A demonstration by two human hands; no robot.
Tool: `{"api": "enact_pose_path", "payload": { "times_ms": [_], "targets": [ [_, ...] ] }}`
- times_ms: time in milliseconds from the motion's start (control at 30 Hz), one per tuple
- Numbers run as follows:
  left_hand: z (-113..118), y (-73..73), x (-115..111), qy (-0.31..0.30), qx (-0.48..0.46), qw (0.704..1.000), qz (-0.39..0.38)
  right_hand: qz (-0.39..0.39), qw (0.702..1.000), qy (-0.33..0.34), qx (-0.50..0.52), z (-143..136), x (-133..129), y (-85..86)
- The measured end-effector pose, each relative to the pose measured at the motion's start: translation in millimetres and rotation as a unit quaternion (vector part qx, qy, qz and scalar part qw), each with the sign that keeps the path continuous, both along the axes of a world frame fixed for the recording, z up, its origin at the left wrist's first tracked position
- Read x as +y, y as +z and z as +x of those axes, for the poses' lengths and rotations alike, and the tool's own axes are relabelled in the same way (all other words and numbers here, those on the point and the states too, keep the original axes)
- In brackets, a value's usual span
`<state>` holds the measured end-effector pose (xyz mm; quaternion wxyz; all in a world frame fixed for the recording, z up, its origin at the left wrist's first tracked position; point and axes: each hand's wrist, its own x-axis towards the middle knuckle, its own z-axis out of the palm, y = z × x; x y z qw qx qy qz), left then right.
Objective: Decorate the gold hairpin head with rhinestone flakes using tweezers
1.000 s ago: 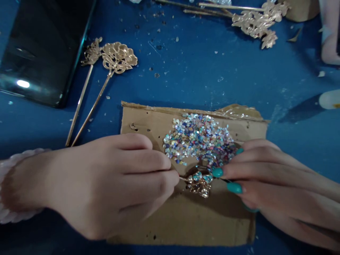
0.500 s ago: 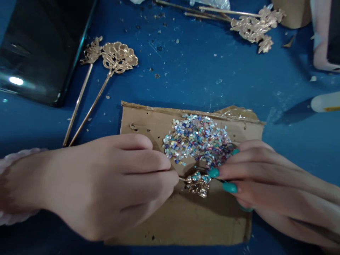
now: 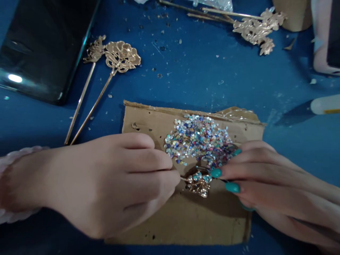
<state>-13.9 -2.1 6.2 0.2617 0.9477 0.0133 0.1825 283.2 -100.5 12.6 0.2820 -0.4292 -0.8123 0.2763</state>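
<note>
My left hand (image 3: 117, 184) is closed round the thin stick of a gold hairpin, most of the stick hidden in the fingers. The hairpin's flower-shaped head (image 3: 198, 186) shows beyond my fingertips, with pale blue, shiny pieces on its upper petals. At the right edge of that head is my right hand (image 3: 268, 180), its teal-nailed fingers closed on a thin dark tool (image 3: 221, 179), mostly hidden by the hand. Just above the head, a heap of small iridescent shell chips (image 3: 198, 140) lies on a piece of cardboard (image 3: 196, 225).
Two gold hairpins (image 3: 122, 56) lie at the upper left beside a black phone (image 3: 39, 46). More gold flower hairpins (image 3: 253, 30) rest at the top right. A white tube (image 3: 326, 105) and a pink-edged device (image 3: 320, 42) are at the right. Small flecks dot the blue table (image 3: 186, 78).
The view has shifted slightly, so most things appear a little further right. Both hands keep their hold, and the hairpin stays in about the same place between them.
</note>
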Motion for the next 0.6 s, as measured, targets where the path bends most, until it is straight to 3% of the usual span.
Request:
{"api": "enact_pose_path", "payload": {
  "times_ms": [100,333,500,600],
  "targets": [
    [0.8,-0.5,1.0,0.002,-0.005,1.0,0.006,0.019,0.999,0.023,-0.021,3.1,-0.2,3.3],
    [1.3,0.4,0.9,0.006,0.0,1.0,-0.005,-0.078,0.995,0.001,-0.055,9.5,-18.1,7.5],
    [2.0,0.0,0.5,0.005,0.006,1.0,-0.012,-0.027,0.999,0.032,-0.029,-9.3,-12.7,12.3],
    [2.5,0.1,0.5,0.008,0.001,1.0,-0.018,-0.016,0.999,0.004,-0.042,-17.7,-11.2,13.6]
  ]
}}
